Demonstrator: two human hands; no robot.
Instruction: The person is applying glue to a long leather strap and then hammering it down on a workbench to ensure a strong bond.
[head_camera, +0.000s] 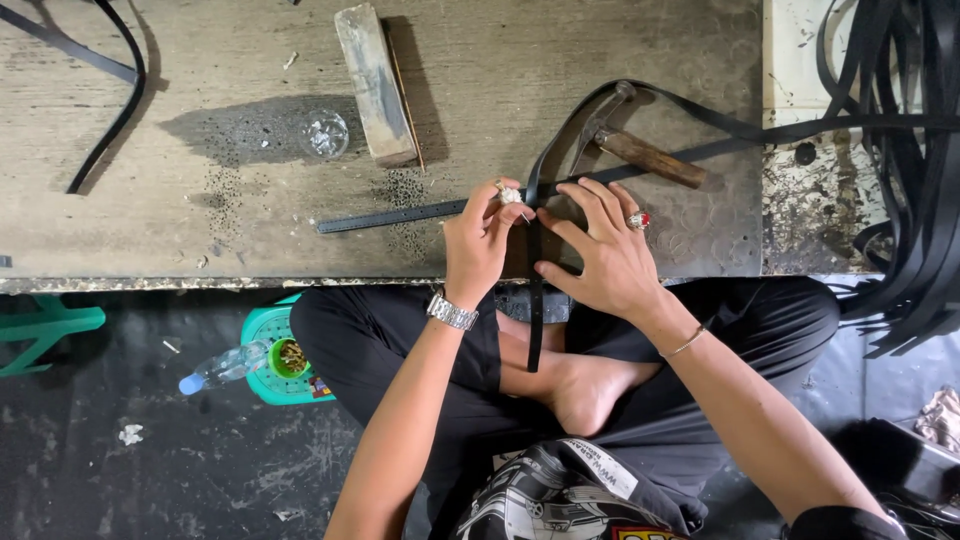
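A narrow black strap (534, 290) is held at the near edge of the low wooden workboard (200, 150), directly between the two hands, its free end hanging down past the edge toward the crossed legs. The left hand (480, 240) is closed in a pinch on the strap and a small metal fitting (510, 195) at its fingertips. The right hand (605, 250) is spread open, fingers extended, and is pressed flat over the strap just to the right of that pinch; nothing is gripped by it.

The strap is judged light, thin and limp, since it droops under its own weight, and probably smooth enough to slide unless pinned. A hold is best taken flat across its width close to the fitting, where it is supported by the board. The fitting is judged small, hard and easily dropped.

Beyond the right hand's fingertips a hammer (640, 150) with a wooden handle is laid over further strap lengths. A wooden block (375, 85) and a small glass (325, 133) are seen further beyond the left hand. A bundle of black straps (910, 200) is hung well off to the right.
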